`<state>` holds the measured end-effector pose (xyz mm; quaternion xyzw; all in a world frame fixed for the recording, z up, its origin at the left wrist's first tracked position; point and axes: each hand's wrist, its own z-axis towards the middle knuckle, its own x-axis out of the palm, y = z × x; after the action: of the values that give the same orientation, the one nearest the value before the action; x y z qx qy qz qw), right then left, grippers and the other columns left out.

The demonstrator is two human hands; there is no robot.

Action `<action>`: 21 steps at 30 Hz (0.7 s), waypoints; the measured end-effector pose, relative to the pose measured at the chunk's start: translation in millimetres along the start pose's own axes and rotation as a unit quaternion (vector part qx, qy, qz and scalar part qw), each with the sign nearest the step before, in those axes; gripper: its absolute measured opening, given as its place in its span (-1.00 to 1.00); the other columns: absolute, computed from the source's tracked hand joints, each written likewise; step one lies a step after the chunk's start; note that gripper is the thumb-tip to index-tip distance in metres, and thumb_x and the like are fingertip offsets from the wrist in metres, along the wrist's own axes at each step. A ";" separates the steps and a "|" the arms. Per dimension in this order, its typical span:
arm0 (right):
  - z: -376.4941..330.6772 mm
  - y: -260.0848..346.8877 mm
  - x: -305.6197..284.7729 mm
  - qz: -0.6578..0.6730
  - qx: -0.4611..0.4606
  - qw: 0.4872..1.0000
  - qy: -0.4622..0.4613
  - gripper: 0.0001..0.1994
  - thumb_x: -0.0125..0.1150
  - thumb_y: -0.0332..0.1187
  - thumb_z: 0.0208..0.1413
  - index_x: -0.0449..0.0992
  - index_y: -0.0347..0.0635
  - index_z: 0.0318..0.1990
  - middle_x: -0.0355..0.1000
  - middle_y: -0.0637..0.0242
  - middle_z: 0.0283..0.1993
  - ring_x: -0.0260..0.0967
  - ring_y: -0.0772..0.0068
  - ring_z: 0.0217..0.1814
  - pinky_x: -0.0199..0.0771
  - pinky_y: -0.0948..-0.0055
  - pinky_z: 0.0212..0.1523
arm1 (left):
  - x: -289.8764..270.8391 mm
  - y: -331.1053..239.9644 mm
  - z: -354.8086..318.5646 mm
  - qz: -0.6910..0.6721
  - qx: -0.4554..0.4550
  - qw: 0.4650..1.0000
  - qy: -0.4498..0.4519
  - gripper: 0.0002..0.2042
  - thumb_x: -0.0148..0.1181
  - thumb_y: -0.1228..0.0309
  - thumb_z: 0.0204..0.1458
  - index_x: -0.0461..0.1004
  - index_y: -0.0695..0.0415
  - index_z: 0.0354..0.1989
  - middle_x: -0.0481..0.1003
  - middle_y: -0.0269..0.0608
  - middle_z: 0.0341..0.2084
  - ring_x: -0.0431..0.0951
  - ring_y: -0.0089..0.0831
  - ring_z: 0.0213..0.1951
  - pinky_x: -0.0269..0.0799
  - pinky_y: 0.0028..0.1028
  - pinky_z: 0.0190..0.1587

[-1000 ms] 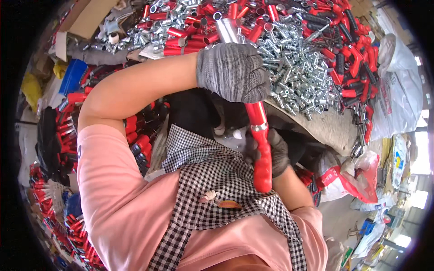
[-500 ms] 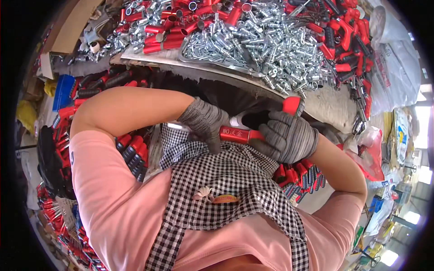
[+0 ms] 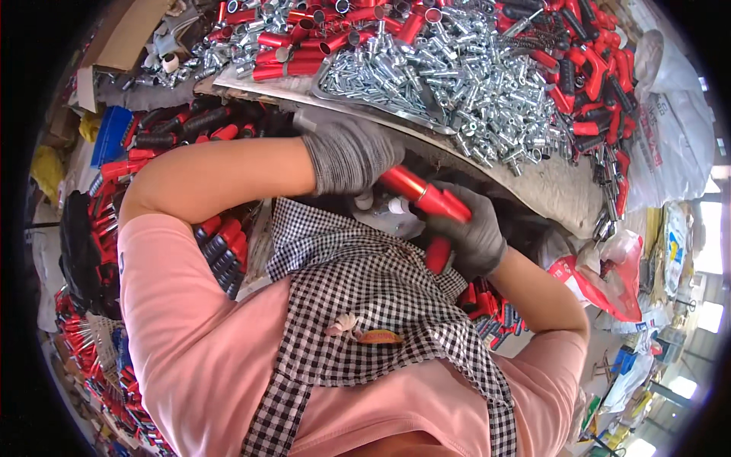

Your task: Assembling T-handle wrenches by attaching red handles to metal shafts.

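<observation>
My right hand (image 3: 476,232), in a grey knit glove, is wrapped round a red tubular tool body (image 3: 426,196). The tube slants up and left toward my left hand. A red rounded handle end (image 3: 438,255) sticks out below the right fingers. My left hand (image 3: 354,156), gloved alike and slightly blurred, is closed at the tube's upper left end; its fingertips are hidden. Under the hands, a white-tipped fitting (image 3: 397,206) shows near a shiny grey surface, above my checked apron (image 3: 365,282).
A bench edge (image 3: 533,186) runs just beyond my hands. On it lie heaps of metal fittings (image 3: 472,91), red tubes (image 3: 289,61) and red tools with black grips (image 3: 594,68). More black-gripped red handles (image 3: 225,255) sit at my left. Plastic bags (image 3: 670,122) hang at the right.
Both hands have shifted: the left up and away from the apron, the right slightly left and down. The red tool has turned from nearly level to slanting, its handle end now pointing downward.
</observation>
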<state>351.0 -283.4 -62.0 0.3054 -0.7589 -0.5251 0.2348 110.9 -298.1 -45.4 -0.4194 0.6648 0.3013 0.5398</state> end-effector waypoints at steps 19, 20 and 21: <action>-9.6 -1.1 -26.0 -0.167 -0.004 0.986 0.030 -0.66 0.23 -0.44 -0.15 0.48 -0.23 -0.12 0.36 0.34 -0.39 0.37 0.39 -0.42 0.46 0.39 -0.36 | 7.5 -7.0 14.2 0.014 0.024 0.995 -0.099 -0.69 0.20 0.24 -0.14 0.45 0.18 -0.26 0.52 -0.02 -0.48 0.55 -0.09 -0.45 0.45 -0.20 -0.42; -8.3 -2.8 -26.6 -0.118 -0.010 0.993 0.020 -0.64 0.23 -0.44 -0.16 0.47 -0.24 -0.11 0.38 0.32 -0.39 0.39 0.37 -0.40 0.46 0.38 -0.36 | 6.2 -3.3 13.1 0.077 0.057 0.973 -0.212 -0.58 0.30 0.18 -0.23 0.43 0.17 -0.22 0.55 -0.03 -0.39 0.57 -0.06 -0.38 0.47 -0.18 -0.35; -6.9 -4.2 -27.5 -0.068 -0.016 0.998 0.010 -0.63 0.23 -0.43 -0.18 0.47 -0.25 -0.10 0.39 0.30 -0.38 0.41 0.36 -0.38 0.47 0.38 -0.36 | 5.7 -6.5 13.1 0.093 0.065 0.964 -0.239 -0.59 0.31 0.23 -0.26 0.42 0.18 -0.24 0.53 -0.06 -0.46 0.56 -0.08 -0.39 0.46 -0.20 -0.39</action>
<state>375.9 -269.5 -64.6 0.3575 -0.7258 -0.5486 0.2106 122.4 -291.3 -53.7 -0.2357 0.5711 0.3977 0.6783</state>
